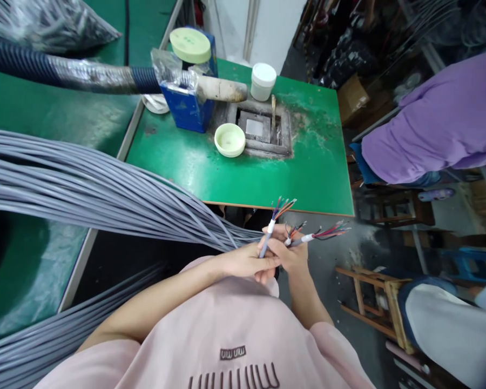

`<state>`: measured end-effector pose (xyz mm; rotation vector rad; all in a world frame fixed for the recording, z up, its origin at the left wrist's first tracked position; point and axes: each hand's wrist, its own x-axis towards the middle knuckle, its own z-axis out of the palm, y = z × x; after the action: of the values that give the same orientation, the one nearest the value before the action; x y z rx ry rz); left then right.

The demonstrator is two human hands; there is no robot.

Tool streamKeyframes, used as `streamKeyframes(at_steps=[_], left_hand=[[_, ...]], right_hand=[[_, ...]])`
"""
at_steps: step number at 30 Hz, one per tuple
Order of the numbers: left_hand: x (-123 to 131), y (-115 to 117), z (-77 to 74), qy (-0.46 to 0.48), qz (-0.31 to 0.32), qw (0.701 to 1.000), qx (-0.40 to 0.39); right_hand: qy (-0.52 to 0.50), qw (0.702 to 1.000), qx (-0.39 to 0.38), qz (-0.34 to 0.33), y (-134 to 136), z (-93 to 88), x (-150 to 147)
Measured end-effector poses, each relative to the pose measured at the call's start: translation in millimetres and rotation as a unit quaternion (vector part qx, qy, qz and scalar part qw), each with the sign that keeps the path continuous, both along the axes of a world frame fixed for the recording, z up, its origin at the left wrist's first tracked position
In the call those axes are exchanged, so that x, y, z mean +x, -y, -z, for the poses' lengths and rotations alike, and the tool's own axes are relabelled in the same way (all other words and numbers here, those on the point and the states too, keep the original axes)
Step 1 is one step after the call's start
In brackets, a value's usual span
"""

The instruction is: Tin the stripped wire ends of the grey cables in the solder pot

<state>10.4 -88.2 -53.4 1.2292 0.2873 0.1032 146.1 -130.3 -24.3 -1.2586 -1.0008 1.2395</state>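
L hand (254, 260) & R hand (293, 256) both half-curled round slim grey plastic-sheathed cables (105, 192), near side of green rectangular tabletop (308, 178). Multicolour stripped wires (282, 208) fan far/right — prob. held clear to avoid snagging.

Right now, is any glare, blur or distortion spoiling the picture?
Head view: whitish glare on the green table; head view: the person in white at lower right looks smeared, the purple top at right seems stretched towards the edge; head view: the upper right corner is dim, the coloured wire ends look fairly clear, their finest tips soft.
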Motion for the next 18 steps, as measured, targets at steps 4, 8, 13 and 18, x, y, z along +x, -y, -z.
streamKeyframes(at_steps=[4, 8, 13, 18], left_hand=[[-16, -12, -16.0, -0.005, 0.000, 0.994, 0.108], [-29, -27, -34.2, -0.022, -0.177, 0.981, 0.078], [-26, -32, -39.0, -0.014, -0.351, 0.936, 0.040], [-20, -29, -33.9, -0.011, -0.382, 0.923, 0.037]], right_hand=[[0.031, 1.000, 0.003, 0.003, 2, -1.0, 3], [0.066, 0.997, 0.024, -0.022, 3, -4.3, 3], [0.071, 0.996, 0.019, -0.058, 5, -6.3, -1], [0.062, 0.996, 0.003, -0.065, 9, -0.9, 0]])
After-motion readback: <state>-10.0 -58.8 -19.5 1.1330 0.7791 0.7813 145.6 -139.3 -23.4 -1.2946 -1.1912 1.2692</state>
